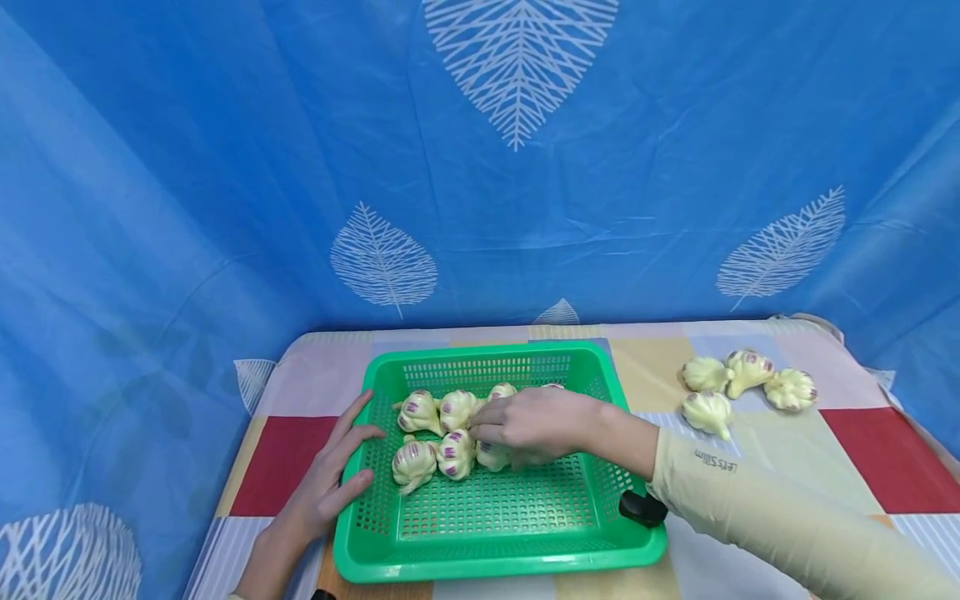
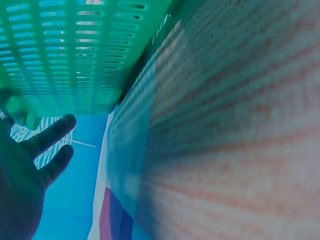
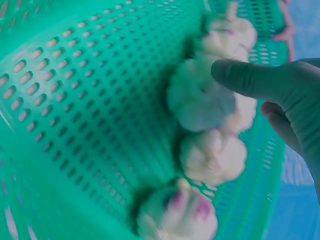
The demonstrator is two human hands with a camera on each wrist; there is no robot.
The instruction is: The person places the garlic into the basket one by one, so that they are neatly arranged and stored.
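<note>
A green plastic basket (image 1: 495, 572) with slotted walls holds several white garlic bulbs (image 1: 415, 464) with purple streaks, lying in rows toward its far left. My right hand (image 1: 536, 423) reaches over the basket and down among the bulbs. In the right wrist view its thumb lies against a garlic bulb (image 3: 197, 102), with the other fingers curled behind and partly hidden; it appears to pinch that bulb. My left hand (image 1: 330, 477) has its fingers spread at the basket's left rim, with fingertips at the edge. The left wrist view shows two extended fingers (image 2: 52, 135) beside the basket's wall.
On the patchwork tablecloth (image 1: 780, 458), right of the basket, lies a loose cluster of several more garlic bulbs (image 1: 707, 414). A blue curtain (image 1: 645, 167) with white leaf prints hangs behind the table. A black wrist device (image 1: 642, 508) sits near the basket's right rim.
</note>
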